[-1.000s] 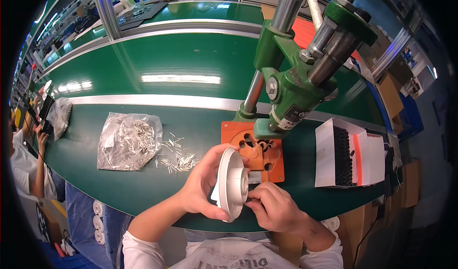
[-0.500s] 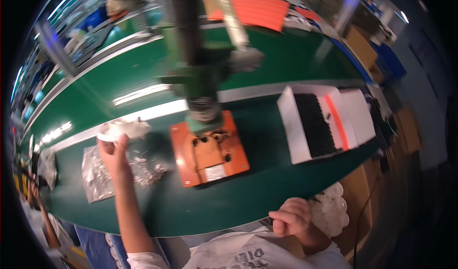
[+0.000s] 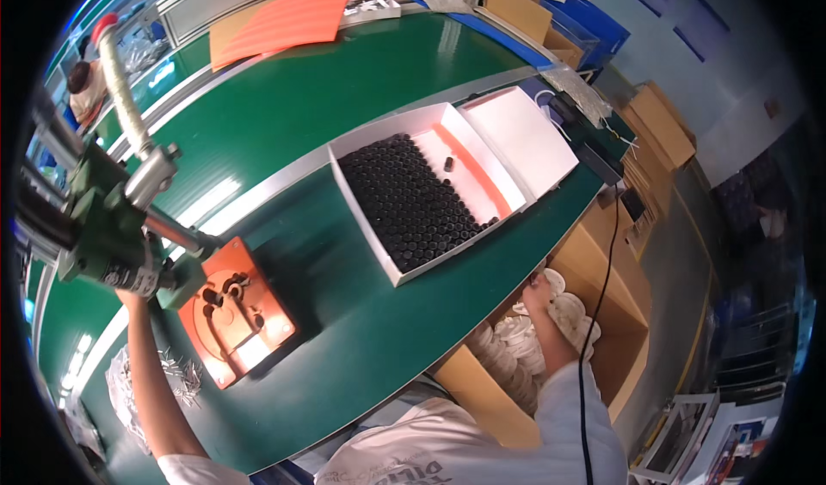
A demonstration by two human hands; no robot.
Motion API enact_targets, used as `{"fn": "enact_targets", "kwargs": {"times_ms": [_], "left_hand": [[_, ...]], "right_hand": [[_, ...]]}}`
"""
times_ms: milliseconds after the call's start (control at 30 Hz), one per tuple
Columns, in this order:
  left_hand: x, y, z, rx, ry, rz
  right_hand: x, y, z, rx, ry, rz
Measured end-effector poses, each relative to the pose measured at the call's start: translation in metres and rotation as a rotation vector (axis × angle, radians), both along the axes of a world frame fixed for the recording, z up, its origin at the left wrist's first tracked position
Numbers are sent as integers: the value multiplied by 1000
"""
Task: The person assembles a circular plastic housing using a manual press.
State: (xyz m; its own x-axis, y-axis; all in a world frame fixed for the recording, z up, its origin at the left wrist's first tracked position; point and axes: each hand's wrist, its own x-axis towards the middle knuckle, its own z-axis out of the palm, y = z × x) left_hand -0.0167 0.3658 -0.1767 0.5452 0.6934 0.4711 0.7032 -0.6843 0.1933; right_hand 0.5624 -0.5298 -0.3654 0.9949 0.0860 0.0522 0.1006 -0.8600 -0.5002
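Note:
My right hand (image 3: 539, 293) reaches down into an open cardboard box (image 3: 632, 347) beside the table. Its fingers are closed at the edge of a white round plastic part (image 3: 556, 282), on top of a heap of similar white parts (image 3: 516, 340). At the far left, my left hand (image 3: 131, 297) is mostly behind the green press (image 3: 112, 236); its fingers and anything in them are hidden. Under the press head sits an orange fixture (image 3: 267, 317) with a shaped recess. Near my left forearm, small metal pins (image 3: 182, 380) lie by a clear plastic bag (image 3: 123, 386).
A white tray (image 3: 366, 214) holds many black cylindrical pieces (image 3: 404, 197) and an orange strip. A black cable (image 3: 607, 270) hangs across the box beside my right arm. Behind the tray runs a green belt (image 3: 361, 81) with orange sheets (image 3: 292, 25). Another person (image 3: 86, 98) is far left.
The view has swung to the right. My right hand has gone from beside the table edge into the box. My left hand, which held a white part, is now behind the press.

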Motion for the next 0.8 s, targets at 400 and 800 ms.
{"fn": "enact_targets", "kwargs": {"times_ms": [400, 800], "left_hand": [[5, -230, 115, -426, -591, 21], [31, -340, 135, -90, -769, -43]], "right_hand": [[103, 53, -12, -183, -227, 154], [4, 38, 137, -253, 73, 135]]}}
